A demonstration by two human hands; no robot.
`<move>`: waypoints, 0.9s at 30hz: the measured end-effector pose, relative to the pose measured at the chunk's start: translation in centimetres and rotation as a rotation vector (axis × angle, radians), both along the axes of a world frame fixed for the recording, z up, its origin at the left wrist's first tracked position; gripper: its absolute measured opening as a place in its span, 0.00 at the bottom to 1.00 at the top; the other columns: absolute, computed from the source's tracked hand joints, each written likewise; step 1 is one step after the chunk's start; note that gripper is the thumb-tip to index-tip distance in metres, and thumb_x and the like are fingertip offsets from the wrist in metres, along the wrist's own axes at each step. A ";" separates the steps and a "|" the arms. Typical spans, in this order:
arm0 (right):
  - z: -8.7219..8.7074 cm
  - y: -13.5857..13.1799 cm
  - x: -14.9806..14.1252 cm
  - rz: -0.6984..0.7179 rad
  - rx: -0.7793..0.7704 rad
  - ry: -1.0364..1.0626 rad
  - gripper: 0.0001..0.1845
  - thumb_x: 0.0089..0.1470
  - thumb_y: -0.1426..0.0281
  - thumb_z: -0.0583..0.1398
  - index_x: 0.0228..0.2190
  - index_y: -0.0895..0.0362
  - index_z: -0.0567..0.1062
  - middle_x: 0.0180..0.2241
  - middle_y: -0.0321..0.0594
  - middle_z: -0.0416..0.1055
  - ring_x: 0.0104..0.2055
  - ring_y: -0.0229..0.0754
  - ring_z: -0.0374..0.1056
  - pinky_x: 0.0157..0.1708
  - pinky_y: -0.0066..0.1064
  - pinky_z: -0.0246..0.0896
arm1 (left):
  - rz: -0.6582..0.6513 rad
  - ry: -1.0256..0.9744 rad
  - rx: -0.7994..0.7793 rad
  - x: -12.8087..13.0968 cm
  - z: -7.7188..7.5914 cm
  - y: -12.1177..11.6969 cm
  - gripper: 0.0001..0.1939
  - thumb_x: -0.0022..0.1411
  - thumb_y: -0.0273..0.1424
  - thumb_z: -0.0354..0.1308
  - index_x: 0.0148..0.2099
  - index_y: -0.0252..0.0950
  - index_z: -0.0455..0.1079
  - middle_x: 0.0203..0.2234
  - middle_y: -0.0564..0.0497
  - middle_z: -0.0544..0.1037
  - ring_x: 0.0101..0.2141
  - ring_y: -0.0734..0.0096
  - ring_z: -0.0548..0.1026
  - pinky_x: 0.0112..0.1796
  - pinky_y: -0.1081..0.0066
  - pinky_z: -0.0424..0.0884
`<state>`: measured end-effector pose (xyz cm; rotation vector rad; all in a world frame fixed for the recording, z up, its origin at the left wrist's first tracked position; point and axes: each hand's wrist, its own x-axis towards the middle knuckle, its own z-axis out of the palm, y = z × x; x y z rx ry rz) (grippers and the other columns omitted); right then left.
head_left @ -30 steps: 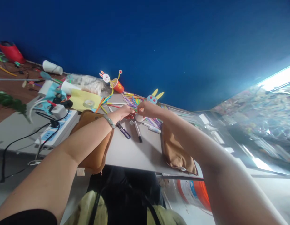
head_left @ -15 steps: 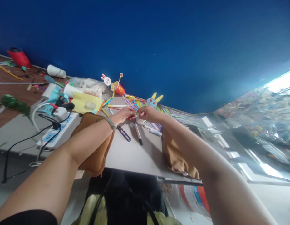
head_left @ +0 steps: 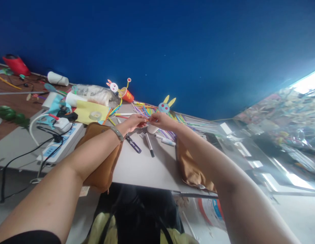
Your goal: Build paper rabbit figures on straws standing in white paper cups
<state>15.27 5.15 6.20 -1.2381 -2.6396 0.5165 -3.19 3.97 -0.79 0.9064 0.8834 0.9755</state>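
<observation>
White cup (head_left: 152, 129) at mid-frame, on the pale table (head_left: 144, 171), just below the right hand (head_left: 158, 120). Left hand (head_left: 137, 122) beside it; both sets of fingers curled, tips meeting above the cup. Anything gripped there is hidden; cannot tell. Black-and-white pen (head_left: 150, 145) nearer the frame bottom; colored sticks (head_left: 144, 110) strewn behind the hands, blue rabbit face (head_left: 163, 107) among them. Brown pouch (head_left: 96, 176) under the left forearm, tan pouch (head_left: 189, 166) by the right. Left of frame: yellow sheet (head_left: 82, 113), power strip (head_left: 52, 150) with plugs and cords. Blue wall (head_left: 157, 51) fills the top; blurred, glaring clutter at right. Orange-and-white bucket (head_left: 210, 210) below the table edge.
</observation>
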 end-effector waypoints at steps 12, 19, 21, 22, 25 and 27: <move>-0.7 0.5 -0.2 -0.057 0.025 0.030 0.04 0.53 0.73 0.61 0.29 0.59 0.77 0.28 0.37 0.75 0.31 0.38 0.65 0.33 0.27 0.55 | 0.023 -0.006 -0.027 0.2 -0.3 0.3 0.13 0.52 0.30 0.74 0.29 0.31 0.72 0.20 0.51 0.76 0.21 0.78 0.72 0.28 0.75 0.68; -0.9 0.7 -0.5 -0.106 0.035 0.038 0.06 0.54 0.73 0.60 0.31 0.60 0.79 0.28 0.38 0.75 0.29 0.37 0.64 0.33 0.28 0.55 | 0.034 -0.004 -0.011 0.5 -0.1 0.6 0.11 0.50 0.31 0.72 0.30 0.31 0.73 0.21 0.51 0.76 0.22 0.77 0.72 0.27 0.75 0.67; -1.0 0.7 -0.5 -0.113 0.037 0.041 0.06 0.53 0.73 0.60 0.31 0.60 0.79 0.27 0.38 0.75 0.29 0.37 0.64 0.33 0.28 0.55 | 0.035 0.005 0.004 0.4 -0.1 0.5 0.10 0.49 0.30 0.71 0.29 0.31 0.73 0.21 0.51 0.76 0.22 0.77 0.72 0.27 0.74 0.67; -1.0 0.7 -0.5 -0.116 0.036 0.042 0.06 0.53 0.73 0.60 0.31 0.60 0.79 0.27 0.38 0.75 0.29 0.37 0.64 0.32 0.28 0.54 | 0.037 0.011 0.013 0.4 -0.1 0.4 0.10 0.48 0.30 0.71 0.29 0.31 0.74 0.21 0.51 0.76 0.22 0.77 0.72 0.28 0.74 0.67; -1.1 0.8 -0.5 -0.126 0.040 0.051 0.06 0.52 0.73 0.60 0.30 0.59 0.79 0.26 0.37 0.74 0.28 0.37 0.63 0.32 0.28 0.54 | 0.040 0.024 0.045 0.3 -0.1 0.0 0.08 0.46 0.25 0.69 0.31 0.30 0.75 0.21 0.52 0.76 0.24 0.77 0.73 0.31 0.73 0.68; -1.1 0.7 -0.6 -0.134 0.056 0.054 0.05 0.52 0.73 0.61 0.30 0.59 0.79 0.26 0.37 0.74 0.28 0.37 0.63 0.31 0.28 0.54 | 0.042 0.028 0.066 0.1 0.0 -0.2 0.10 0.43 0.22 0.67 0.32 0.30 0.76 0.21 0.53 0.76 0.25 0.77 0.74 0.33 0.73 0.68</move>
